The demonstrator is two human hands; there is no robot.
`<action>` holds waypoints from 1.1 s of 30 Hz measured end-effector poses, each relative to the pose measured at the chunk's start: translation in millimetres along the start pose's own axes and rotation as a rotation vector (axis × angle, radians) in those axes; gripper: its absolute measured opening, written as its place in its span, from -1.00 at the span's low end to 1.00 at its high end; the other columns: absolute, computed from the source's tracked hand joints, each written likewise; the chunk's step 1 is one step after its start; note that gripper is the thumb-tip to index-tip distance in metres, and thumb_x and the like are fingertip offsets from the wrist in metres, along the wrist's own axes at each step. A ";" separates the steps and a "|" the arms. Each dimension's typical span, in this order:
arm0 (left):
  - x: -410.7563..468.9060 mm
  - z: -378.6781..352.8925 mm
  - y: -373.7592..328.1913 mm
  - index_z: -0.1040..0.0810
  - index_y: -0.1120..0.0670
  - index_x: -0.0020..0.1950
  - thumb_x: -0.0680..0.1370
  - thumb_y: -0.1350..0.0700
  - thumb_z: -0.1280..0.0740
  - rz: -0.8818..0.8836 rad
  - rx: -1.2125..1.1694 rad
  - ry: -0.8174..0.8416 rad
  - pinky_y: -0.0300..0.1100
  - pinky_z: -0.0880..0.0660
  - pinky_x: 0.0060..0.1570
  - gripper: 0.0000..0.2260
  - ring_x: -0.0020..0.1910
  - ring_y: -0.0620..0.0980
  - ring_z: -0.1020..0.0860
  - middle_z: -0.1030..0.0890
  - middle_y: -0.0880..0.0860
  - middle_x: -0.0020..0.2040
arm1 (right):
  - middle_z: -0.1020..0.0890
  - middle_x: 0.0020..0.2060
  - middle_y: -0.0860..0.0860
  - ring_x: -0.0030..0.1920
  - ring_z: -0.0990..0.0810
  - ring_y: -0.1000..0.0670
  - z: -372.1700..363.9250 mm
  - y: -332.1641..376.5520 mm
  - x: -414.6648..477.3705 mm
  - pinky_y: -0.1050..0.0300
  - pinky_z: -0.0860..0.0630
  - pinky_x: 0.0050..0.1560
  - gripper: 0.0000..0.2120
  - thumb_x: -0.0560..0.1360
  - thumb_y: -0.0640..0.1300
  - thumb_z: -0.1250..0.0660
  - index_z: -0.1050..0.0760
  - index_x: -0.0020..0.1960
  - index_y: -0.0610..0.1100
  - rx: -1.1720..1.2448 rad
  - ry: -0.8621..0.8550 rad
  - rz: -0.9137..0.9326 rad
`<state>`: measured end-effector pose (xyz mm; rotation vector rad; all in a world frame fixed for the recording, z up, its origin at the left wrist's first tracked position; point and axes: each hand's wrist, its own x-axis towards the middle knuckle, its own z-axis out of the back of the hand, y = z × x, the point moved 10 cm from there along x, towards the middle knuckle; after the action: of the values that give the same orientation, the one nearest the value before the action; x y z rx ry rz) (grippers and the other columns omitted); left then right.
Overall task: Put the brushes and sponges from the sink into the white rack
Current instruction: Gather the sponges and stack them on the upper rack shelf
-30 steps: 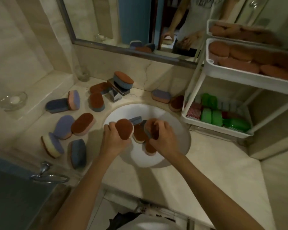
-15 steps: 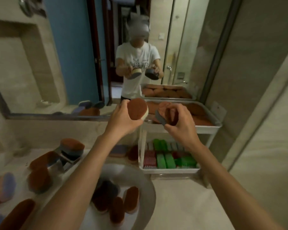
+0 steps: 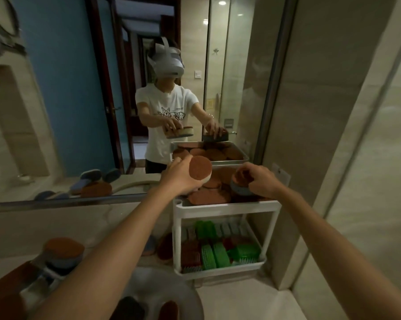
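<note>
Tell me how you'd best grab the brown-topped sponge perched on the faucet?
Probably from above, pinching its blue-grey side walls: the sponge lies flat, brown face up, on the faucet, so its sides stand free.

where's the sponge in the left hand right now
In the head view, the left hand grips the sponge above the left end of the top tray of the white rack.

readable text: none | white T-shirt (image 3: pixel 164 100) seen in mirror (image 3: pixel 56 100): dog drawing with a small line of lettering beside it, too small to read
</note>
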<state>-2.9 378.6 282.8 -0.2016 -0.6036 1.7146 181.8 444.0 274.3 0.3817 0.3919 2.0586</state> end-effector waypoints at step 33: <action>67.0 -24.1 80.5 -0.43 0.12 -0.31 0.53 0.16 -0.26 0.304 -0.479 -0.049 -0.18 -0.30 -0.27 -0.79 -0.22 0.03 -0.46 -0.48 0.14 -0.24 | -0.61 -0.11 -0.17 -0.01 -0.59 -0.11 -82.5 55.2 99.9 -0.01 -0.52 0.07 -0.74 0.56 -0.11 -0.22 -0.58 0.00 -0.28 0.552 0.043 -0.171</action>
<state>-77.4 439.6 235.2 -0.6168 -1.0593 1.8436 56.6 494.6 234.4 0.6084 0.9911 1.7706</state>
